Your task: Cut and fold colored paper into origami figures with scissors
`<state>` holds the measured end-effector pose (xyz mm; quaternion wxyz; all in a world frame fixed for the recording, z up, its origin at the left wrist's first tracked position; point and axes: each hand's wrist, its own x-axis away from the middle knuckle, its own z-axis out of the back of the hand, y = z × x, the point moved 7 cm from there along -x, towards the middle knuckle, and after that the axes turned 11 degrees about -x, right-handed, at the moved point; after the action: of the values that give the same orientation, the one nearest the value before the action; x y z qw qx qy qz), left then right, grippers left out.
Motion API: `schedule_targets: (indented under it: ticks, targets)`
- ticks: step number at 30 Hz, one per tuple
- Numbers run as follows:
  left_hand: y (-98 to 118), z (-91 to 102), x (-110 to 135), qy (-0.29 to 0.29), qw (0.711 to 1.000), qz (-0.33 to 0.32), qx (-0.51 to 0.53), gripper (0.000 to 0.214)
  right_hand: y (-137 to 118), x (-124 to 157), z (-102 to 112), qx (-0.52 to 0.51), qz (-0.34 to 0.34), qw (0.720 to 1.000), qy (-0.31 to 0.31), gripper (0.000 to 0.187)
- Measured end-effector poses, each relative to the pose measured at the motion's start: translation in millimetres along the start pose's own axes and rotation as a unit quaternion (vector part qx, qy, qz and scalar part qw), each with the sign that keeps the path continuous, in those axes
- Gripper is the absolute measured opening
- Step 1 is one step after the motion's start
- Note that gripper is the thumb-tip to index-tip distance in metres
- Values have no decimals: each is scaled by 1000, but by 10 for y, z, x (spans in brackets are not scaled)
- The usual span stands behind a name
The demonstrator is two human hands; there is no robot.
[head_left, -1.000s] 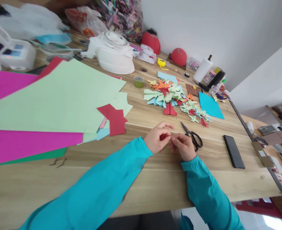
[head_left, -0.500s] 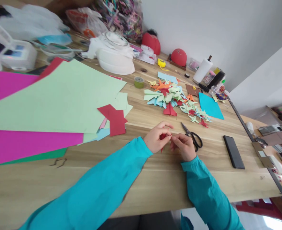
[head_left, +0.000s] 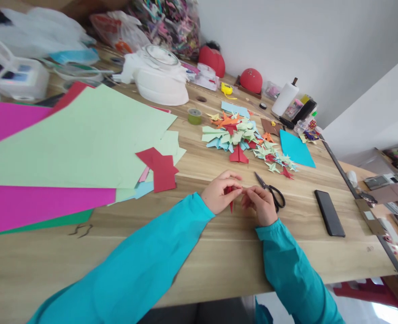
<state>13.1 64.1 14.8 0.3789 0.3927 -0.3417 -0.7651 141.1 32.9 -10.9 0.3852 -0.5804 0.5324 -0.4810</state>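
A small folded piece of red paper (head_left: 231,207) is in my left hand (head_left: 222,192), pinched between thumb and fingers, with its narrow point hanging below. My right hand (head_left: 260,204) has thumb and forefinger pressed together at the paper's other end, against the left fingertips. My fingers cover most of the paper's shape. Black-handled scissors (head_left: 277,198) lie just beyond my right hand, blades toward the far side. Farther back is a heap of folded paper shapes (head_left: 239,130) in green, blue, orange and red.
Large paper sheets (head_left: 84,139) cover the left of the table, with red paper scraps (head_left: 164,173) on their right corner. A black phone (head_left: 329,213) lies at right. Behind stand a green spool (head_left: 195,117), yellow tape measure (head_left: 226,89) and white roll (head_left: 285,99).
The red paper has turned slightly in my left hand, and its lower point now hangs straighter. Both hands stay in nearly the same place. The view has shifted a little.
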Motion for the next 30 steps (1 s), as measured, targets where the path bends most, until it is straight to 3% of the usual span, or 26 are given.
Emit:
schedule_targets:
  ticks: [6,12,15,25,30]
  targets:
    - [-9,1,5,0,1000,7,8,13,-57,-1,16,30,26,999,12,28]
    - [14,47,15,39,999,26,15,13,21,63,-190,106,31,991,-77,20]
    - [-4,38,19,60,997,41,40,13,46,82,-231,157,62,982,-87,15]
    - [-82,54,13,86,983,90,136,21,-77,21,-37,80,61,995,15,24]
    - [-26,108,-1,80,983,74,144,19,-130,-9,69,22,71,995,62,32]
